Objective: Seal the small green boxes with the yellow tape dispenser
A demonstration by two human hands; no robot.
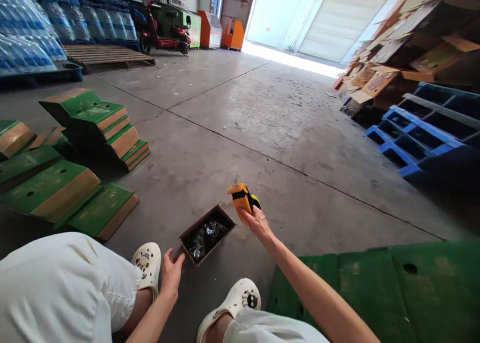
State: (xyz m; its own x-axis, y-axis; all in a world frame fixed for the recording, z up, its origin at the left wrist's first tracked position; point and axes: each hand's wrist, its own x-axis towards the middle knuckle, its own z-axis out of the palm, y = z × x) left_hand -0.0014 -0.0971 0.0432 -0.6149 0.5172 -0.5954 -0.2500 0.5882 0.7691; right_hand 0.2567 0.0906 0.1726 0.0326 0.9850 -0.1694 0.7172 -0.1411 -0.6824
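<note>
My right hand (255, 220) is wrapped round an orange-and-black tape dispenser (240, 197), held up just past the right end of a small box. A bit of bright yellow shows on the dispenser's far side. The open-topped dark box (227, 237) lies on the floor between my feet, with crumpled clear plastic (204, 235) inside. Beside the near left side of the box is my left hand (172, 270), its fingers slightly apart and nothing in them. Whether its fingertips touch the box I cannot tell.
Flattened green cartons (99, 210) lie stacked at left, more green cardboard (363, 283) at lower right. Blue pallets (412, 133) and piled cardboard boxes (378, 80) stand right. Bottled water (22, 38), a wooden pallet (108, 55) and a red scooter (165, 40) are at the back left.
</note>
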